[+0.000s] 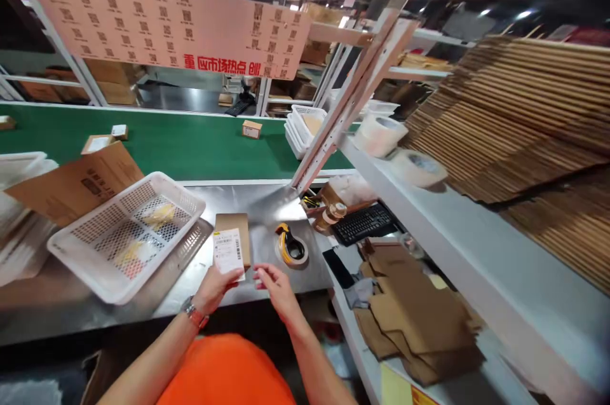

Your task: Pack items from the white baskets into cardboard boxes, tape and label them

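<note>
On the desk (pixel 267 208) a small flat cardboard box (pixel 232 230) lies just right of the white basket (pixel 124 233), with the tape dispenser (pixel 290 246) on the box's other side. A white shipping label (pixel 228 252) rests on the box's near end. The left hand (pixel 216 287) pinches the label's near edge; the right hand (pixel 276 284) hovers by the box's near corner, fingers loosely apart and empty. This looks like the labelling step: the label seems to need pressing flat onto the box.

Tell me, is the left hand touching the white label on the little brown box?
Touching. The head view shows the left hand with its fingertips on the bottom edge of the white label, which lies on the small brown box.
</note>
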{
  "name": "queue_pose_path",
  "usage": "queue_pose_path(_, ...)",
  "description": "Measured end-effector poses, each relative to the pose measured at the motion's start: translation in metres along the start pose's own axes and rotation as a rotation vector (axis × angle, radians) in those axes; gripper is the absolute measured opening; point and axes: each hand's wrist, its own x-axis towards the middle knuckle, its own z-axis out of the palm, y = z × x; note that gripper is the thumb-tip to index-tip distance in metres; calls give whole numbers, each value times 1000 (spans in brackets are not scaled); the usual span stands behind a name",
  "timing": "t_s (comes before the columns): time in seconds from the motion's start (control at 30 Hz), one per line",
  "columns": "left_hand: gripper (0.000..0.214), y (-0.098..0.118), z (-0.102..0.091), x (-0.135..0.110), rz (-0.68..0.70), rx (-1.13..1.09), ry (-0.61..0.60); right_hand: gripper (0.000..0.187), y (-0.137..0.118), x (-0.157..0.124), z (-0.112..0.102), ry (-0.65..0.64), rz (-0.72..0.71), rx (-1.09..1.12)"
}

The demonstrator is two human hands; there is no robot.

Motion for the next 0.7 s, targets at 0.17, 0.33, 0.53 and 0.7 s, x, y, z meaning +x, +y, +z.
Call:
queue_pose_path(0.17, 61, -28, 34, -20, 41, -17, 59, 70, 25, -41, -9, -112, 57, 75)
queue_pose_path(0.33, 66, -47, 52, -40, 22, -70, 67, 70, 37, -61, -25, -60, 92, 87)
queue_pose_path(0.53, 64, -67, 67, -52, -4, -91, 69, 62, 44, -77, -44, -60, 87, 69)
queue_pose_path(0.7, 68, -72, 77, -58, -17, -107, 32, 51, 43, -86, -54, -16, 64, 49)
